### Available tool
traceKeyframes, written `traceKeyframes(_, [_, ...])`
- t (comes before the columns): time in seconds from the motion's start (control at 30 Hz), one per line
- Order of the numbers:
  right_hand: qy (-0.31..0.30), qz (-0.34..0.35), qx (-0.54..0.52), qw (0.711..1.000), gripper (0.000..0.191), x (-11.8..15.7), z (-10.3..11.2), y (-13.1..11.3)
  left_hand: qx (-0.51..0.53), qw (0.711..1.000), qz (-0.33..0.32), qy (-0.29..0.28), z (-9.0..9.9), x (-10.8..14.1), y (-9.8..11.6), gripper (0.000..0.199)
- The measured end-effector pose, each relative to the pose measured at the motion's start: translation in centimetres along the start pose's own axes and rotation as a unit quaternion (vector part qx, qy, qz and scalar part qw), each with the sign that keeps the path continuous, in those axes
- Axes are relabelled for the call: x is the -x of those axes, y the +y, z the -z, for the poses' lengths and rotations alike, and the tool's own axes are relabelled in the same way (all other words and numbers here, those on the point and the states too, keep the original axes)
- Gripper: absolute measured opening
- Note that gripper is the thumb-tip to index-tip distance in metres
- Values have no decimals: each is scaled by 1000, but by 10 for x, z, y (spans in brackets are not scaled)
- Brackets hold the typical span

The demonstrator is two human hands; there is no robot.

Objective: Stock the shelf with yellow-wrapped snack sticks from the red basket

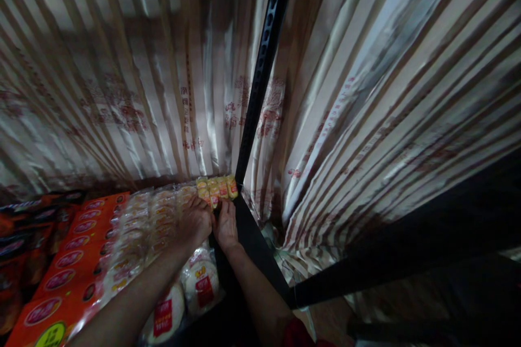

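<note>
Several small yellow packets (223, 188) with red-and-white print stand in short rows at the shelf's back corner. My left hand (199, 222) is closed, its curled fingers against the front left of these packets. Close beside it, my right hand (227, 226) has bent fingers drawn together at the front of the same group. Whatever lies between the fingers of either hand is hidden. Rows of clear-wrapped round pastries (165, 209) lie left of my left hand. Below my wrists, larger round white cakes (200, 282) with red labels sit in clear wrap.
Orange packages (67, 257) stand in a row at the left, beside dark packs (30, 238). A black slotted post (262, 59) rises at the shelf corner. Pleated printed sheeting (163, 65) hangs behind and to the right. The black shelf (254, 238) shows beside my right arm.
</note>
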State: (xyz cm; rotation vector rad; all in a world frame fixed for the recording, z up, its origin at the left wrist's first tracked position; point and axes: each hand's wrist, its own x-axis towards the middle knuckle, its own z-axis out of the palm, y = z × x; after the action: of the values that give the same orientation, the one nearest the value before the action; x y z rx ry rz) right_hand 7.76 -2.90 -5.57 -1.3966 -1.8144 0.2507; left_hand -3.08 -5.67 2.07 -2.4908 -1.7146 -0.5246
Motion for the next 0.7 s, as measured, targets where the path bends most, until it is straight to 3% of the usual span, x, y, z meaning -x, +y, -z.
traceKeyframes(0.3, [4,-5,17,1000,38,-1,1,0,40,999,1,-26,-4,1,0,26])
traceKeyframes(0.7, [29,21,-54,998,34,0,9,-2,7,1000,0,13,3,5,15,25])
